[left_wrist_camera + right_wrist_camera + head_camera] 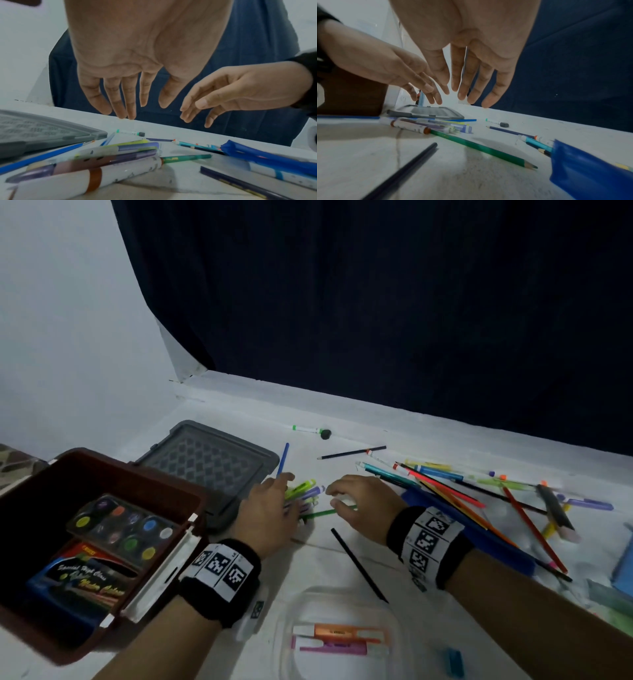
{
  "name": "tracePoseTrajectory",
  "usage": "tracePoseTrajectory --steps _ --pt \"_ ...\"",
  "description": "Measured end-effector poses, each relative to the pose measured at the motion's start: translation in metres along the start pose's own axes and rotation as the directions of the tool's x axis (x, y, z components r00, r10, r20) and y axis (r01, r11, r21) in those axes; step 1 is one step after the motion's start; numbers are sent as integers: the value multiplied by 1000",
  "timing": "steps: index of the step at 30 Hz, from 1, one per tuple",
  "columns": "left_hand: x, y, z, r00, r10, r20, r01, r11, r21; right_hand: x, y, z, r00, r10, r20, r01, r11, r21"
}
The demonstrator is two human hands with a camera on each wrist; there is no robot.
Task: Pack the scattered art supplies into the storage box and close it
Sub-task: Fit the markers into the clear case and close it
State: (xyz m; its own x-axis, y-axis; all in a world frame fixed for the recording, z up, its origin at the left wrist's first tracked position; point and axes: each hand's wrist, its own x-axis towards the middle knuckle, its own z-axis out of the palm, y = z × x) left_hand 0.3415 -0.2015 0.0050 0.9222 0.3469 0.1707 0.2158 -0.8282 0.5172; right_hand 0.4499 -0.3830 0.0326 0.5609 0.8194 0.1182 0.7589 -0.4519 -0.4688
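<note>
The brown storage box (137,474) stands open at the left with a watercolour palette (123,525) and a paint pack (85,580) inside. Its grey lid (205,457) lies flat behind it. A cluster of markers (305,491) (111,155) (436,125) lies beside a green pencil (320,512) (479,148). My left hand (274,501) (137,108) hovers over the markers, fingers straight, holding nothing. Just to the right, my right hand (346,498) (462,94) hangs open above the green pencil, also holding nothing.
A black pencil (358,565) lies near the front. A pile of coloured pencils and pens (462,491) and a blue pouch (479,529) fill the right. A clear container (342,604) holding highlighters sits at the front. A green-capped marker (308,429) and dark pencil (352,452) lie behind.
</note>
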Motion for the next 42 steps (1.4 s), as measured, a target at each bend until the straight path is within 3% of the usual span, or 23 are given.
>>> tracePoseTrajectory --steps 5,9,15,19,24,30,34,36,39,42 --pt "34 -9 17 976 -130 174 95 976 194 39 11 24 992 0 126 13 995 -100" --pt "47 -10 25 959 -174 224 111 957 268 55 16 41 974 27 224 11 986 -169" --pt "53 -18 29 965 -140 222 77 959 271 55 22 48 985 -79 154 129 929 -347" --pt "55 -16 29 965 -134 226 75 965 252 47 20 38 976 2 216 100 881 -463" --pt "58 -12 27 942 -97 321 7 963 268 26 24 16 977 105 186 -17 906 -424" --pt "53 1 20 925 -30 378 -93 949 302 -17 22 -21 969 247 10 -243 961 -129" --pt "43 14 5 958 53 281 -103 981 167 -62 11 -42 951 258 -169 -218 950 223" --pt "34 26 -7 974 122 189 -131 991 35 -85 3 -47 931 300 -207 -192 886 423" --pt "8 49 -32 979 199 48 -191 971 -144 -117 -12 -48 909 378 -176 -123 646 754" --pt "-28 65 -60 982 189 -29 -185 905 -383 -145 -28 -44 915 375 -148 -101 570 816"
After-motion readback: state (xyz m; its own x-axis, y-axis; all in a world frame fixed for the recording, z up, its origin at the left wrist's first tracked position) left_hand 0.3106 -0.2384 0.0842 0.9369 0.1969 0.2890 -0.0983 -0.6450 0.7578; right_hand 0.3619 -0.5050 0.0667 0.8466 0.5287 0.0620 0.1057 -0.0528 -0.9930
